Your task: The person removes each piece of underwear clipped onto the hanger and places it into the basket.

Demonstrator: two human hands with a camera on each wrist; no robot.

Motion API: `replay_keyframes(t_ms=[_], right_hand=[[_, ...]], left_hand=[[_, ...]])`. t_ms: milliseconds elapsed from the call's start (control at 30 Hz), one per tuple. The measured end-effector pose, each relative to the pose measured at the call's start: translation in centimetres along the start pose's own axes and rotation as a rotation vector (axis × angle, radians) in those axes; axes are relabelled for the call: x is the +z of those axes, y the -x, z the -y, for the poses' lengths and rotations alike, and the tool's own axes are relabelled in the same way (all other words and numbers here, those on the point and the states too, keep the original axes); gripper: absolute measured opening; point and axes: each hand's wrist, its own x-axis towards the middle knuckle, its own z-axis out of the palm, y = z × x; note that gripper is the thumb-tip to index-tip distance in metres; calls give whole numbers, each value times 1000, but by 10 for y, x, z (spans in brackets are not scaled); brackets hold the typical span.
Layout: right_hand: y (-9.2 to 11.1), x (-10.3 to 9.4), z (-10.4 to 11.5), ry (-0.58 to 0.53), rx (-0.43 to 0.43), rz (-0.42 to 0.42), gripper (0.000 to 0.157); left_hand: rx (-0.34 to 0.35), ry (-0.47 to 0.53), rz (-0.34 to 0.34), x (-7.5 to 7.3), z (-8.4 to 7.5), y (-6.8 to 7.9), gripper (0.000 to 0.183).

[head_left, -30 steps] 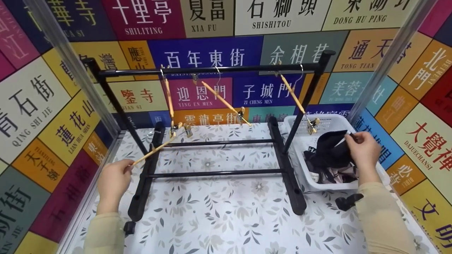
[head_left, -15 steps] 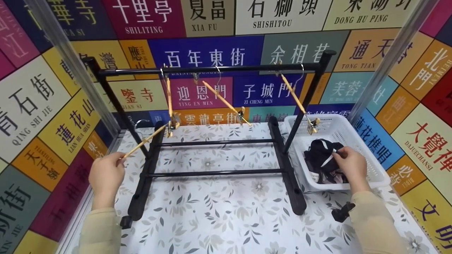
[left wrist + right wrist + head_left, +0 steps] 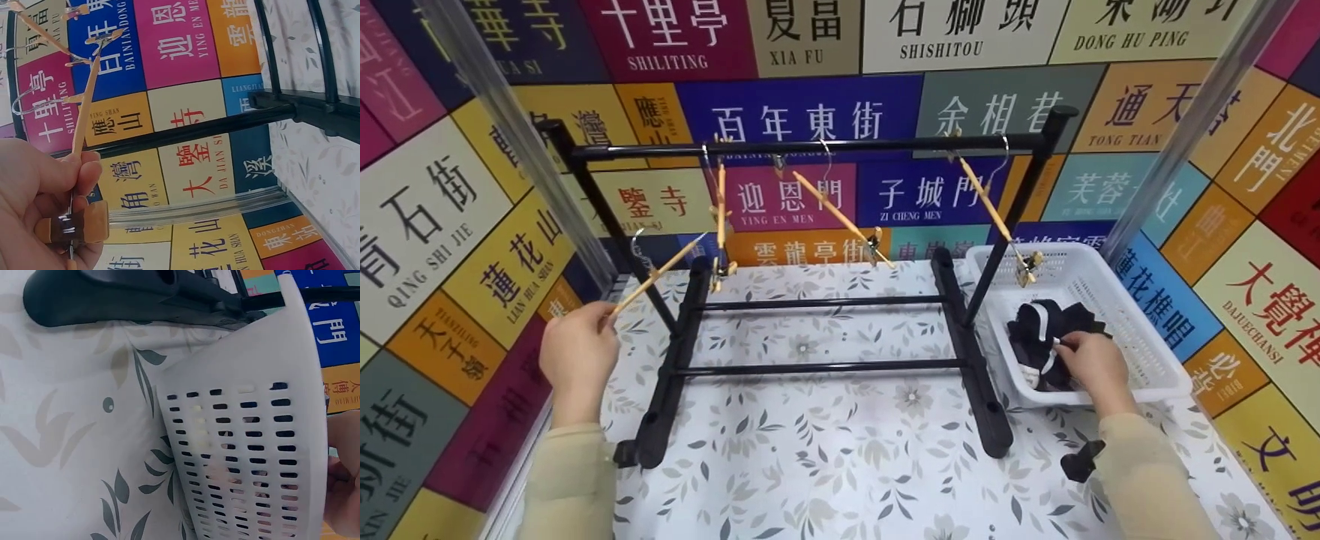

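Note:
My left hand (image 3: 581,360) grips one end of a wooden clip hanger (image 3: 660,274) left of the black clothes rack (image 3: 840,146). Its metal hook points up near the rack's left post. In the left wrist view, my fingers and thumb close round the hanger's bar (image 3: 87,121), beside a wooden clip (image 3: 72,225). My right hand (image 3: 1093,367) pinches a black cloth piece with white trim (image 3: 1054,326) inside the white plastic basket (image 3: 1159,360). In the right wrist view the basket wall (image 3: 242,365) hides most of that hand and the cloth.
Three wooden clip hangers hang from the rack's top bar: a left one (image 3: 721,206), a middle one (image 3: 840,210) and a right one (image 3: 984,196). The rack's black feet (image 3: 994,420) stand on a leaf-patterned tabletop (image 3: 825,450). Sign-covered walls enclose the back and sides.
My left hand has drawn its hanger left and slightly up, away from the left hanging one. My right hand has moved left and lower over the basket, bringing the black cloth down onto the pile.

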Motion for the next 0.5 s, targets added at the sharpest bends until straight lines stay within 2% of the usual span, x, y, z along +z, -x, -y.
replay_keyframes(t_ms=[167, 333, 500], right_hand=[[0, 1, 0, 48, -13, 113, 39], [-3, 3, 0, 91, -75, 152, 38], [-1, 4, -1, 90, -93, 171, 35]], left_hand=[[4, 1, -18, -4, -8, -9, 21], [-24, -4, -12, -12, -16, -18, 23], [-59, -21, 5, -22, -25, -29, 25]])
